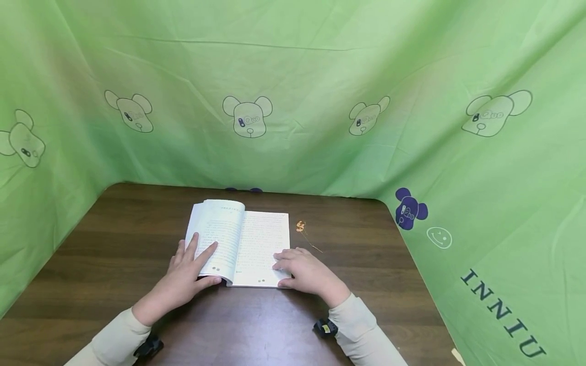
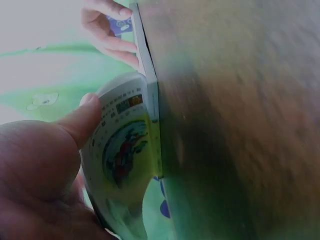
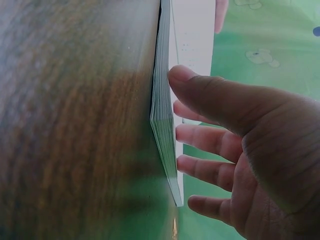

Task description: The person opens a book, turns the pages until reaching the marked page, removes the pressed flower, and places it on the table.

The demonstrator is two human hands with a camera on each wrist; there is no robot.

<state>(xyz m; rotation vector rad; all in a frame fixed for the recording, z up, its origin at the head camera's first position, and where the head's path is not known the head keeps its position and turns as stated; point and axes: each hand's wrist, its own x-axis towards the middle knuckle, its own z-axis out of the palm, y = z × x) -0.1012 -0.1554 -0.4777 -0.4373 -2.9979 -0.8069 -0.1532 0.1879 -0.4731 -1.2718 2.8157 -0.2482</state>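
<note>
An open book [image 1: 263, 244] lies on the table with printed pages on both sides. My left hand [image 1: 183, 274] rests on the left page with fingers spread, its thumb along the bottom edge. In the left wrist view, the left half of the book curves up off the table, and a colourful picture shows on the cover [image 2: 125, 150] underneath. The fingertips of my right hand [image 1: 306, 270] touch the lower right part of the right page. In the right wrist view, the thick stack of page edges [image 3: 162, 95] lies just beside that thumb.
To the right of the book, a small dried orange flower [image 1: 300, 226] on a thin stem lies on the brown wooden table [image 1: 366, 254]. A green curtain [image 1: 302, 157] with bear prints hangs around the back and sides. Dark wrist cameras [image 1: 325, 328] are strapped near both sleeves.
</note>
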